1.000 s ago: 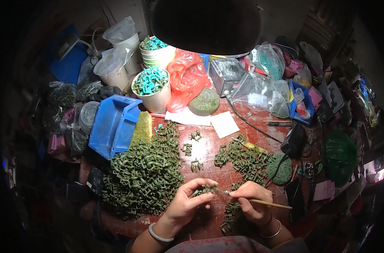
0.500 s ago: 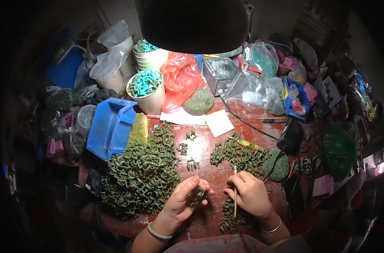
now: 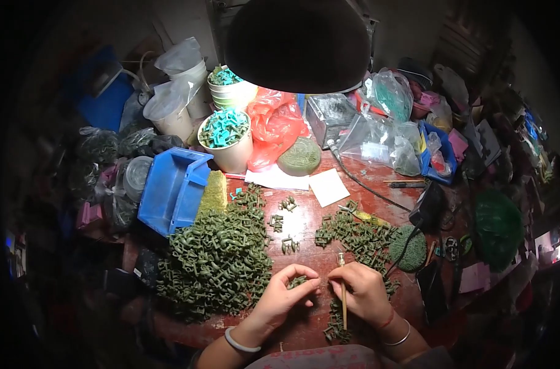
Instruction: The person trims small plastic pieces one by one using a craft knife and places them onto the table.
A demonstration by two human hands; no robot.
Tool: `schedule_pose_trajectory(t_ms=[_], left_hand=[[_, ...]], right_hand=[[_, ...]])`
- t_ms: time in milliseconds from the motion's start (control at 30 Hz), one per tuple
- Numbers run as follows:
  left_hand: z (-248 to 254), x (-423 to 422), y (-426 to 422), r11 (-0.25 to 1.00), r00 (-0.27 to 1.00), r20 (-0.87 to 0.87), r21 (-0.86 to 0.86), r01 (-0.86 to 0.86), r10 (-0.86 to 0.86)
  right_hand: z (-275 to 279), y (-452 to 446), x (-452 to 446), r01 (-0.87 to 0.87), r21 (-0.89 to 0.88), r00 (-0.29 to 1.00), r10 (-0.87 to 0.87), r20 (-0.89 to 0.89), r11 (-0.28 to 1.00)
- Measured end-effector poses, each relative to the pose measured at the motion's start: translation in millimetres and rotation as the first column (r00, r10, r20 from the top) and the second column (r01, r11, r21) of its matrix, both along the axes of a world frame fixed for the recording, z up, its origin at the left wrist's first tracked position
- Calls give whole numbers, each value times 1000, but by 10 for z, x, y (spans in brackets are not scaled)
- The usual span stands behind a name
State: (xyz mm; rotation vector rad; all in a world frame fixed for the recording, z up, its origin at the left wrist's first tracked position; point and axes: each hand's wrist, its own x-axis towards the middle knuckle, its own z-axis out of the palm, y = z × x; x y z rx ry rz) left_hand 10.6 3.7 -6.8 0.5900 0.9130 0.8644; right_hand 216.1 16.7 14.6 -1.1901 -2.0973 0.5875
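A red table (image 3: 310, 258) is carrying a large heap of small green pieces (image 3: 215, 267) on the left and a smaller heap (image 3: 366, 238) on the right. Three little clusters (image 3: 276, 222) are lying between them, while a square paper (image 3: 329, 187) and black cable (image 3: 381, 194) are resting behind.

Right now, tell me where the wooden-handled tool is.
In the head view, right of centre: the wooden-handled tool is in the right hand, to the right of the left hand.

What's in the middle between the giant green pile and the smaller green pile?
In the head view, three little green clusters lie on the red table between the giant green pile and the smaller green pile.
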Motion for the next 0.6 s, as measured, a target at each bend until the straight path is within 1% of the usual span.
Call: schedule_pose_trajectory(t_ms=[33,67,133,167,200,233,267,300,333,367,400,433,467,533,567,600], left_hand=[[33,20,-1,998,997,-70,58,21,-17],[99,23,-7,996,991,-121,57,68,-61],[-28,21,-23,950,983,-151,277,141,-102],[-52,20,-21,951,983,-151,275,141,-101],[-65,24,-16,916,981,-169,370,154,-96],[-70,25,-14,872,978,-186,461,168,-90],[-68,20,-11,871,978,-187,461,169,-91],[-61,6,-7,859,974,-215,482,172,-75],[-51,-8,-4,847,969,-242,503,173,-55],[-10,-19,-11,847,969,-243,503,169,-49],[50,-27,-16,932,988,-144,348,106,-59],[82,-34,-15,983,998,-43,175,57,-50],[79,-38,-9,983,998,-43,178,53,-46],[57,-42,-6,990,998,52,142,-26,19],[40,-49,-5,990,998,53,141,-29,22],[15,-59,-4,992,995,95,118,-41,29]], right_hand=[[63,0,-2,-2,-86,994,-7,-105,996],[105,-8,4,-4,-83,994,-5,-105,997],[147,-27,19,-56,-201,962,-1,-272,978],[129,-32,26,-99,-198,947,31,-319,975],[138,-23,26,-99,-199,947,31,-321,975],[158,-8,25,-143,-87,950,112,-292,986],[167,2,22,-190,26,948,190,-254,981],[87,-26,13,-154,45,946,160,-281,987],[65,-34,30,-157,46,945,164,-282,986],[53,-36,70,-126,-3,917,115,-382,992],[41,-45,92,-99,-55,879,61,-473,994],[39,-107,92,-98,-213,827,-39,-560,972],[59,-102,82,-101,-211,828,-35,-560,972],[84,-98,62,-46,-206,829,-78,-553,977],[57,-58,74,-55,-109,841,-13,-541,992],[77,-37,60,-58,-110,842,-11,-540,992]])
